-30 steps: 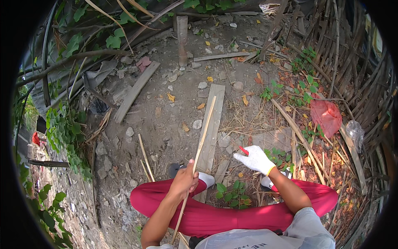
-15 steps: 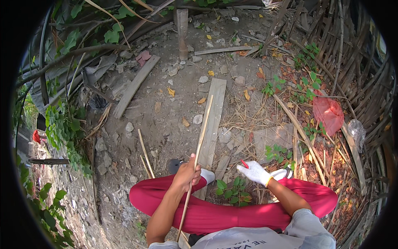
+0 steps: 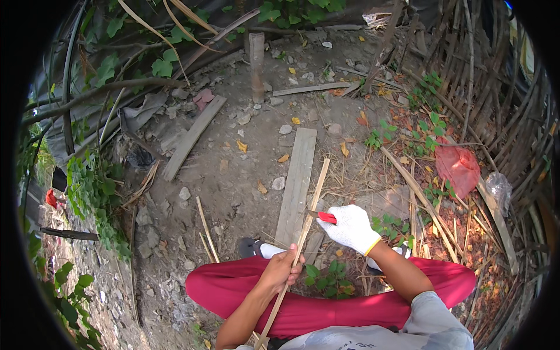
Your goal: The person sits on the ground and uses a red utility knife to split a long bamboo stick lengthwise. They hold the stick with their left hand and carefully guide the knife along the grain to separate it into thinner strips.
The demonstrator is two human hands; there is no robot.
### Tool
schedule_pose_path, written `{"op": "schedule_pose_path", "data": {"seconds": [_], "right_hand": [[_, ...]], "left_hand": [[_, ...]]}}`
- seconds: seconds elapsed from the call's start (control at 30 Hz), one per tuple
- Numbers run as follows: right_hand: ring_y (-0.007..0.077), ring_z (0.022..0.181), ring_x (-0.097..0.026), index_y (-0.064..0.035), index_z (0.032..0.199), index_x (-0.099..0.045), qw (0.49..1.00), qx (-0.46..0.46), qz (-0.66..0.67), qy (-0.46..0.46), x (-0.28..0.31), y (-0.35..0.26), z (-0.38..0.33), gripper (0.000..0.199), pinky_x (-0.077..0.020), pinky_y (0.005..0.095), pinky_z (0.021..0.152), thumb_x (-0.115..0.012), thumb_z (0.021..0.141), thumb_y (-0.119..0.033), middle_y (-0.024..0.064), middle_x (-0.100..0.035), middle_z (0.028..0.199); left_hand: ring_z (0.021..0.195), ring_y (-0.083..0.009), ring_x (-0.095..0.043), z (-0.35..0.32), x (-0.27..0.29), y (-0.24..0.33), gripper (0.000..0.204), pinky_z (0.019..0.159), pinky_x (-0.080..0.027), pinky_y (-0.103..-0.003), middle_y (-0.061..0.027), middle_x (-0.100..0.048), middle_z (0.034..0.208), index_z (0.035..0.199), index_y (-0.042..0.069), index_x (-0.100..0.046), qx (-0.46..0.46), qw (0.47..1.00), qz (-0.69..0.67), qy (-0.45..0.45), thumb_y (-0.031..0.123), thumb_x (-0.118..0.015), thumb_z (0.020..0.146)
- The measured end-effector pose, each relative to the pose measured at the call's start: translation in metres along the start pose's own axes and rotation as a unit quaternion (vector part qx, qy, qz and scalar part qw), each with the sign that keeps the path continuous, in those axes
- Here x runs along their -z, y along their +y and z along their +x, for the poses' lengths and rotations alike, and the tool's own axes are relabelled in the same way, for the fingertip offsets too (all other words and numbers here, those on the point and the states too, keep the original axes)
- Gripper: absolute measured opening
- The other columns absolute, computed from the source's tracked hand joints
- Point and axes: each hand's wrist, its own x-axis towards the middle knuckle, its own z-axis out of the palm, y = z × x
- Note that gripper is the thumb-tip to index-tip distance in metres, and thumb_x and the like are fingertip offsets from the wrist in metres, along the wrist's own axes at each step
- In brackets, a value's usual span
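Observation:
A long, thin pale wooden strip slants up and away from my lap, its far end over the ground. My bare left hand is closed round it a little in front of my thighs. My right hand, in a white glove with a yellow cuff, grips a knife with a red handle. Its short blade points left and lies at the strip, seemingly touching it. A flat grey board rests on the ground just behind the strip.
A second board lies at the far left, and a short post stands at the back. Thin sticks lie left of my knees. On the right are a red plastic bag, a leafy plant and a stick fence.
My right hand has moved up and left, bringing the knife to the strip. My left hand has shifted slightly right and down, and the strip now leans more to the right.

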Motion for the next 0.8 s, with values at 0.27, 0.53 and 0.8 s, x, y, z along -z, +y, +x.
{"op": "schedule_pose_path", "data": {"seconds": [0.27,0.53,0.8], "right_hand": [[0.0385,0.069,-0.069,-0.0111,0.074,-0.068,1.000,-0.015,0.013,0.018,-0.035,0.006,-0.009,0.038,-0.0545,0.0484,0.063,-0.066,0.091,-0.045,0.0154,-0.069,0.071],[0.0383,0.074,-0.071,-0.0113,0.079,-0.072,0.999,-0.038,-0.014,0.023,-0.017,0.013,-0.019,0.038,-0.0572,0.0482,0.067,-0.064,0.092,-0.046,0.0161,-0.070,0.074],[0.0374,0.077,-0.071,-0.0103,0.081,-0.071,0.999,-0.043,-0.021,0.007,-0.017,0.012,-0.016,0.038,-0.0569,0.0490,0.070,-0.063,0.092,-0.046,0.0168,-0.071,0.077]], "left_hand": [[0.043,-0.0067,-0.033,0.014,0.011,-0.011,0.048,0.038,-0.026,-0.024,0.0037,-0.040,0.059,0.103,0.004,-0.060,0.022,1.000,-0.019,-0.010,0.049,-0.043,0.109],[0.046,-0.0070,-0.034,0.015,0.007,-0.007,0.045,0.040,-0.028,-0.024,0.0036,-0.042,0.060,0.103,0.004,-0.059,0.016,1.000,-0.004,-0.016,0.048,-0.047,0.108],[0.047,-0.0074,-0.035,0.012,0.001,-0.004,0.046,0.041,-0.030,-0.024,0.0030,-0.043,0.061,0.103,0.004,-0.059,0.012,0.999,-0.006,-0.033,0.049,-0.047,0.107]]}}
